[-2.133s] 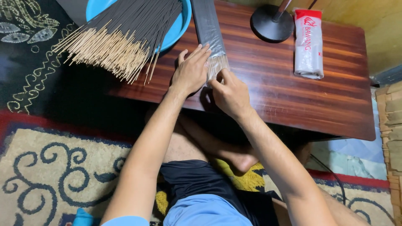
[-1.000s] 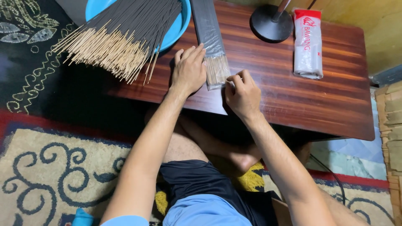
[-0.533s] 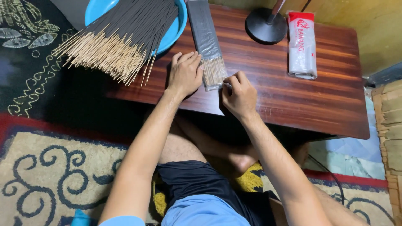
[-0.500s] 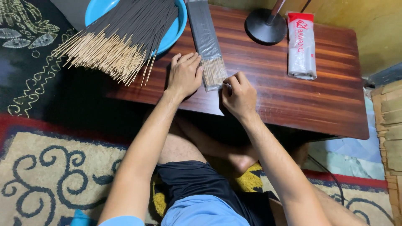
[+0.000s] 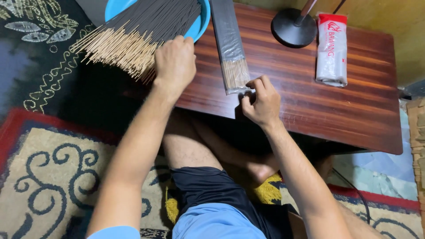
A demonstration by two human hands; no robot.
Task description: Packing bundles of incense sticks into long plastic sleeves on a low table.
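Our left hand (image 5: 175, 62) rests, fingers curled, on the loose sticks' (image 5: 133, 35) pale near ends; these run far-right into the bowl (image 5: 201, 20). Our right hand (image 5: 261, 102) pinches the packet's (image 5: 230, 48) near end

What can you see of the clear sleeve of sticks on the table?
The sleeve of sticks is a long, narrow clear-plastic packet lying flat on the wooden table. Dark coated lengths fill its far part; bare pale ends bunch near the open near end. The right hand pinches that end; the left hand is off it.
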